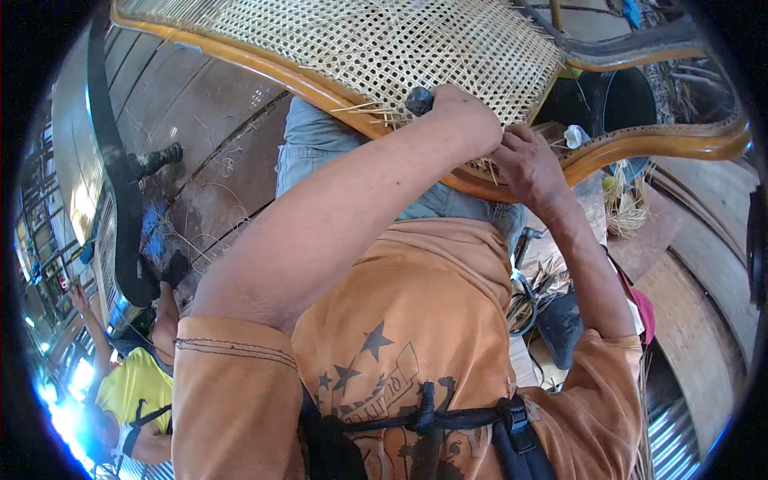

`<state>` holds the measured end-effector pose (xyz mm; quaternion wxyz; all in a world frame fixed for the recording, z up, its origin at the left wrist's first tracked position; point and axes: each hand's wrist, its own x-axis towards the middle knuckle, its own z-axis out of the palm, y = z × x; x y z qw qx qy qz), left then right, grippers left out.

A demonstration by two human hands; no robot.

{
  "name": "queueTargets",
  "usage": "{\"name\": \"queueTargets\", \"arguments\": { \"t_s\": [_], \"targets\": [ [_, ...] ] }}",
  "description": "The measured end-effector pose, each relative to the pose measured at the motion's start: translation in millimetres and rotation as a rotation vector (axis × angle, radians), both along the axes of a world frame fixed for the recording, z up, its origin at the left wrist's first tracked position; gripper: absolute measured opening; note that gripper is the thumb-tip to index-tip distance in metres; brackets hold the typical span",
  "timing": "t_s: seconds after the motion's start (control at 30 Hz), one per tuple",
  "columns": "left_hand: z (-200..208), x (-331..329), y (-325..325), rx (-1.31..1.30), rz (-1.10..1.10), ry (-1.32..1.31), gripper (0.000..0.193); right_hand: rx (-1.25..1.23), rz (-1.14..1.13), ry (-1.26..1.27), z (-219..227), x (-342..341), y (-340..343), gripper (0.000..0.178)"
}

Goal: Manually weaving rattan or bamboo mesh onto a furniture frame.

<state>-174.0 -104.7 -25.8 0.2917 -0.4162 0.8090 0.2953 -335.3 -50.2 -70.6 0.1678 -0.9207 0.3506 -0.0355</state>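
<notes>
A woven cane panel (pixel 400 48) set in a curved, varnished wooden chair frame (pixel 240 54) lies across my lap. Loose cane ends (pixel 364 110) stick out along its near edge. My left hand (pixel 468 116) is closed round a tool with a dark, rounded handle end (pixel 418 101); the rest of that tool is hidden behind the hand and forearm. Close beside it, my right hand (pixel 530 170) has its fingers bent and pressed together at the panel's near right corner, against the frame. Whatever those fingers pinch is too covered to make out.
Another dark-framed caned piece (pixel 112 176) stands at the left. A person in a yellow top (pixel 136 384) works beyond it. A dark bucket (pixel 628 100) is at the upper right, near a bundle of cane strands (pixel 628 210). Cane scraps (pixel 228 164) litter the plank floor.
</notes>
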Motion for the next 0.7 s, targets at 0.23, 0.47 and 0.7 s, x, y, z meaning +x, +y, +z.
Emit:
{"name": "queueTargets", "arguments": {
  "t_s": [0.23,0.47,0.7],
  "targets": [
    [1.9,7.0,5.4,-0.068,0.017,-0.011,0.028,-0.058,0.133,0.079,4.6,-1.1,-7.9,0.021],
    [7.0,28.3,1.3,-0.057,0.147,-0.054,0.031,-0.059,0.267,0.039,-0.2,2.8,-21.9,0.012],
    [2.4,56.7,26.6,-0.09,0.283,0.037,0.036,0.094,0.207,0.099,2.4,6.7,-24.2,0.008]
  ]
}}
